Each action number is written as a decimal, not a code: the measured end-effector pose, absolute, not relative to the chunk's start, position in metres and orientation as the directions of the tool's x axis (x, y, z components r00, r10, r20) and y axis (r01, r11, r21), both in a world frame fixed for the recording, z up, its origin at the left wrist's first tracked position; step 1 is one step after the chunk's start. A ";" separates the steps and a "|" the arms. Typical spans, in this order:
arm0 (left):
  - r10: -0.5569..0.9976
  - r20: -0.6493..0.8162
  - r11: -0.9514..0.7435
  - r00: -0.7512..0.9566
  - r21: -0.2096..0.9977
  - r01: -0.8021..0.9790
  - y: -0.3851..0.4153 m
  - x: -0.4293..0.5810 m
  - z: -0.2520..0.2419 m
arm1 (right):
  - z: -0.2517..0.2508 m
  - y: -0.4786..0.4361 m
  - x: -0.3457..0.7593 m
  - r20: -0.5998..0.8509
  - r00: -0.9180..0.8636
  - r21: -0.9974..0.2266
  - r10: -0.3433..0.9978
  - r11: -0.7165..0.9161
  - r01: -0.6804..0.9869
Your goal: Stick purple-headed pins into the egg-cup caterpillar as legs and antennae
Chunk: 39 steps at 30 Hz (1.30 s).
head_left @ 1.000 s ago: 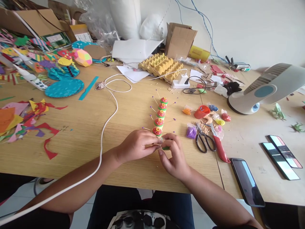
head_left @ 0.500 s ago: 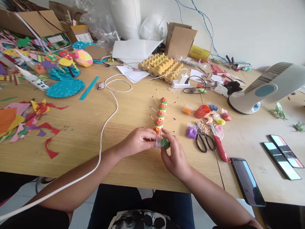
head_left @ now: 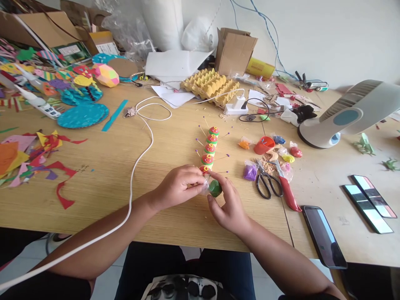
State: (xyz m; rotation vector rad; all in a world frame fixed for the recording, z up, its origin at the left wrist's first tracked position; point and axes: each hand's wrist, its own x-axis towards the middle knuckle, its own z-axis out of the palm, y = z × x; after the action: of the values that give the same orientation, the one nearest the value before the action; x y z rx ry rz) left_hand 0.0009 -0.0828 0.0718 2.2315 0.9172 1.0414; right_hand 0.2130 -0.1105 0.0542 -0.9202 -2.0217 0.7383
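The gathered end of a small clear plastic bag [head_left: 206,186] is pinched between the thumb and fingers of my left hand [head_left: 184,185]. A lump of green clay [head_left: 215,188] sits in the bag's other end. My right hand [head_left: 229,204] curls around the clay, with its index finger above and thumb below. Just beyond my hands stands a caterpillar-like row of egg-carton cups [head_left: 209,148] in red, green and cream, with yellow rings on top. Purple-headed pins stick out from both its sides. Its nearest end is partly hidden by my fingers.
To the right lie black scissors [head_left: 264,185], a red-handled knife [head_left: 290,193], a red cup [head_left: 264,145], bagged purple clay [head_left: 250,171] and a phone [head_left: 324,236]. A white cable [head_left: 133,175] crosses my left forearm. Beyond are egg trays [head_left: 212,86] and a fan [head_left: 340,116].
My right index finger has lifted a little off the green clay, so more of the lump shows. My left hand keeps its pinch on the bag. The whole view has shifted slightly.
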 end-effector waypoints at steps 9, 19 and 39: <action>0.910 0.321 -0.361 0.263 0.925 0.120 -0.086 -0.003 0.071 | 0.046 -0.106 0.211 0.398 -0.280 -0.859 0.874 0.462 0.220; 0.854 0.405 -0.468 0.327 0.872 0.142 -0.093 0.012 0.059 | 0.050 -0.105 0.209 0.322 -0.279 -0.918 0.905 0.371 0.143; 0.915 0.291 -0.300 0.280 0.954 -0.012 -0.092 0.002 0.067 | 0.116 -0.074 0.278 0.471 -0.095 -0.640 0.877 0.414 0.647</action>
State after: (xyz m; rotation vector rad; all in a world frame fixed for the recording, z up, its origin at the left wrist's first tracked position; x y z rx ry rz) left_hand 0.0016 -0.0921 0.0672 1.5711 0.8577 1.1885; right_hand 0.2783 -0.0736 0.1164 -1.3116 -1.8215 0.3411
